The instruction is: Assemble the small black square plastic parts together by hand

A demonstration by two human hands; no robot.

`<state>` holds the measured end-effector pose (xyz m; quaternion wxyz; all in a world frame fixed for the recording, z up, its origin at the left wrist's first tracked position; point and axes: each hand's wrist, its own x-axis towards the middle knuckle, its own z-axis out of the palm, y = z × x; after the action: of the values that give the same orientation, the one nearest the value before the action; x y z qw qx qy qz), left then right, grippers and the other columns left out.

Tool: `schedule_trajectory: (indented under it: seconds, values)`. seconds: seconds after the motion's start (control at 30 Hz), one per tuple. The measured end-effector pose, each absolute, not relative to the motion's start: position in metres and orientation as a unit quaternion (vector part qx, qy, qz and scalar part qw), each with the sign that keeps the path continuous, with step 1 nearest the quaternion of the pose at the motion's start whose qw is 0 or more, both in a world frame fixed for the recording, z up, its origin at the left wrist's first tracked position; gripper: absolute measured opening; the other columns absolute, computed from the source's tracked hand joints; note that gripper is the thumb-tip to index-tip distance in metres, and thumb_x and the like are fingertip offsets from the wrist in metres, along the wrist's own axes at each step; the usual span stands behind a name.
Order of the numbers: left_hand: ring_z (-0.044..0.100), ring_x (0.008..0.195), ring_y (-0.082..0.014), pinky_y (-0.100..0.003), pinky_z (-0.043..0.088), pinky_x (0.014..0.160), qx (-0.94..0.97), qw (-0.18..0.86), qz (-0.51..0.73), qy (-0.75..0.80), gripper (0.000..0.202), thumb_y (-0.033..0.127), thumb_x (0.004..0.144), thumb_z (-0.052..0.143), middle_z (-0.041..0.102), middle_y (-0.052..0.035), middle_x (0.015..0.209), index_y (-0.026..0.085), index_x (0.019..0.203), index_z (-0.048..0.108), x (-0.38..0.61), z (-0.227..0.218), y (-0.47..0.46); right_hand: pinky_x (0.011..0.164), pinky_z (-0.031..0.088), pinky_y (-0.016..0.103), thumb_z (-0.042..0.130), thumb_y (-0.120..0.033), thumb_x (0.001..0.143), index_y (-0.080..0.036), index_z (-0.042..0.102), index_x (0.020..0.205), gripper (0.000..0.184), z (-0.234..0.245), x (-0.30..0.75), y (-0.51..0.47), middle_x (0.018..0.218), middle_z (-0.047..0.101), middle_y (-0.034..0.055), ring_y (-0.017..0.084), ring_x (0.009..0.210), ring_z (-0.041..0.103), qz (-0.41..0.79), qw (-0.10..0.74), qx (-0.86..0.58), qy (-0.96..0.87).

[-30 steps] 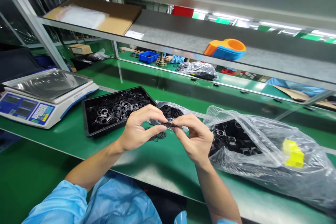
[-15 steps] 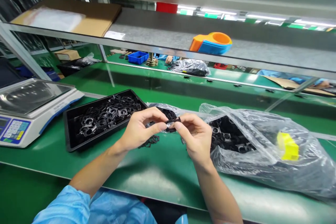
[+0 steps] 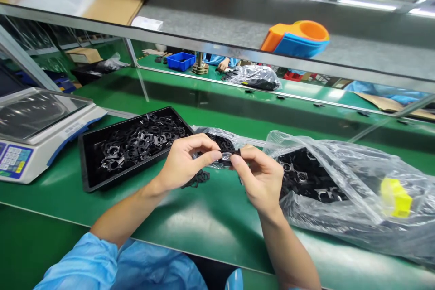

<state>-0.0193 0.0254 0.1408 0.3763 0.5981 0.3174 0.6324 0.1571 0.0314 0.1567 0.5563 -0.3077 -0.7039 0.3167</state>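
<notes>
Between my two hands, above the green bench, is a small black part [image 3: 225, 157] with a ring-like opening. My left hand [image 3: 185, 161] pinches its left end between thumb and fingers. On its right end, my right hand [image 3: 260, 176] has a similar pinch. Just behind the part lies a clear plastic bag [image 3: 234, 138] of black pieces. Several loose black rings [image 3: 199, 178] rest on the bench below my left hand. To the left is a black tray [image 3: 124, 180] filled with black ring-shaped parts.
A large clear bag [image 3: 360, 154] of black parts, with a yellow piece [image 3: 396, 197] on it, lies at the right. A weighing scale [image 3: 50, 131] stands at the left. Overhead, a shelf [image 3: 210, 13] carries an orange-and-blue object [image 3: 295, 40]. Beyond it, a person's hand [image 3: 223, 63] shows.
The camera view has shifted slightly, with the shelf sitting higher in it. Both hands keep their pinch on the black part, which appears turned a little so its opening shows more.
</notes>
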Motion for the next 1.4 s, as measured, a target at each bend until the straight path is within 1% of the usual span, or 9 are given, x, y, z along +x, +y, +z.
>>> schedule_trajectory:
  seconds: [0.13,0.33,0.5,0.87,0.97,1.1,1.2,1.3,1.4]
  values:
    - [0.063,0.069,-0.0117,-0.021,0.052,0.065,0.598,0.425,0.617,0.285,0.019,0.032,0.085,0.081,0.07,-0.0022,0.074,0.014,0.078,0.076,-0.0229,0.1402,0.0269,0.061,0.045,0.029,0.069,-0.019,0.089,-0.021,0.064,0.071,0.019,0.1547,0.1562,0.03,0.066,0.062,-0.0007,0.013,0.06,0.053,0.325,0.551,-0.293,-0.71]
    - [0.064,0.07,-0.0125,-0.022,0.053,0.067,0.586,0.509,0.584,0.236,0.026,0.037,0.088,0.077,0.07,-0.0035,0.074,0.013,0.079,0.076,-0.0257,0.137,0.0288,0.058,0.045,0.028,0.069,-0.022,0.09,-0.021,0.065,0.072,0.019,0.1545,0.1547,0.0284,0.065,0.064,-0.0004,0.014,0.059,0.055,0.366,0.538,-0.283,-0.704]
    - [0.062,0.068,-0.0117,-0.021,0.051,0.065,0.582,0.485,0.606,0.244,0.023,0.035,0.082,0.083,0.069,-0.0024,0.073,0.014,0.078,0.075,-0.0259,0.1385,0.026,0.059,0.044,0.029,0.07,-0.023,0.09,-0.02,0.067,0.073,0.018,0.1531,0.156,0.0292,0.066,0.062,-0.0005,0.013,0.059,0.054,0.357,0.544,-0.283,-0.705]
    - [0.065,0.073,-0.013,-0.021,0.054,0.067,0.615,0.429,0.594,0.291,0.014,0.028,0.082,0.082,0.071,-0.0031,0.079,0.015,0.082,0.077,-0.0253,0.1406,0.0215,0.06,0.044,0.029,0.069,-0.021,0.09,-0.021,0.065,0.073,0.018,0.1538,0.1562,0.0283,0.068,0.059,-0.0003,0.013,0.061,0.052,0.331,0.569,-0.293,-0.694]
    - [0.067,0.073,-0.0137,-0.022,0.055,0.068,0.608,0.444,0.597,0.276,0.013,0.028,0.083,0.082,0.073,-0.004,0.079,0.015,0.083,0.079,-0.0251,0.1413,0.0225,0.06,0.045,0.029,0.069,-0.023,0.09,-0.021,0.065,0.073,0.017,0.1505,0.1553,0.0287,0.068,0.06,0.0,0.014,0.061,0.053,0.332,0.567,-0.294,-0.694]
    - [0.069,0.072,-0.0143,-0.023,0.056,0.068,0.587,0.505,0.583,0.245,0.015,0.03,0.084,0.081,0.074,-0.0044,0.079,0.015,0.084,0.08,-0.0245,0.1407,0.0251,0.06,0.049,0.03,0.068,-0.025,0.092,-0.021,0.066,0.076,0.017,0.1467,0.1538,0.0275,0.075,0.067,0.0022,0.015,0.064,0.057,0.346,0.566,-0.292,-0.689]
    - [0.069,0.07,-0.0131,-0.022,0.056,0.067,0.572,0.542,0.571,0.232,0.015,0.03,0.084,0.081,0.073,-0.0034,0.077,0.015,0.082,0.079,-0.0234,0.1393,0.0262,0.06,0.049,0.03,0.068,-0.026,0.092,-0.021,0.066,0.076,0.017,0.1466,0.1533,0.0271,0.075,0.067,0.0021,0.015,0.064,0.058,0.346,0.57,-0.292,-0.686]
    - [0.069,0.069,-0.0127,-0.021,0.056,0.067,0.563,0.54,0.581,0.23,0.017,0.03,0.083,0.082,0.072,-0.0031,0.076,0.014,0.081,0.078,-0.0211,0.1393,0.0254,0.058,0.047,0.029,0.068,-0.028,0.093,-0.021,0.065,0.075,0.02,0.1486,0.1535,0.0278,0.072,0.065,0.0013,0.014,0.062,0.056,0.344,0.566,-0.298,-0.687]
    - [0.068,0.072,-0.0131,-0.022,0.056,0.069,0.558,0.504,0.612,0.246,0.017,0.03,0.081,0.084,0.073,-0.0037,0.079,0.014,0.083,0.077,-0.0193,0.1404,0.0229,0.057,0.044,0.028,0.068,-0.028,0.092,-0.021,0.062,0.072,0.023,0.1506,0.1539,0.0281,0.067,0.061,-0.0002,0.013,0.059,0.051,0.339,0.567,-0.298,-0.689]
